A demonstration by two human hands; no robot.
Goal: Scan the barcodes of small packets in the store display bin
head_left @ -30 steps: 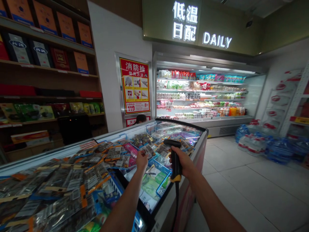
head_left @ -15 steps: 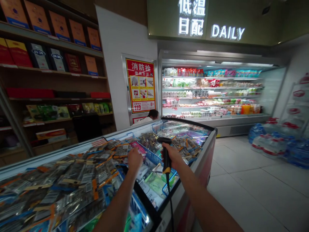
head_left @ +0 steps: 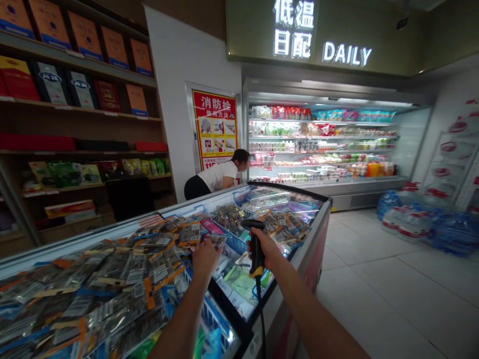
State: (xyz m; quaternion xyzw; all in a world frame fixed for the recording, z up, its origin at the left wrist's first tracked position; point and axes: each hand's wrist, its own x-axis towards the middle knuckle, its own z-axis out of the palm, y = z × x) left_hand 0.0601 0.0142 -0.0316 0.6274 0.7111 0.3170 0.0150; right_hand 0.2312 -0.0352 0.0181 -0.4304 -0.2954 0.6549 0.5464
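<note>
My right hand is wrapped round the handle of a black and yellow barcode scanner, its head pointing left and its cable hanging down. To its left, my left hand grips a small flat packet with a pale printed label; the fingers partly cover it. Both hands are above the chest freezer. Many dark plastic food packets with orange and blue edges lie heaped on the left. A blue wire basket and a pink packet are just beyond my left hand.
Another person bends over behind the freezer. A lit refrigerated display stands at the back. Water bottles stand on the tiled floor at right. Shelves with boxes line the left wall.
A packet now shows in my left hand, its printed side turned toward the scanner. The person behind the freezer has risen further into view. My view has shifted slightly.
</note>
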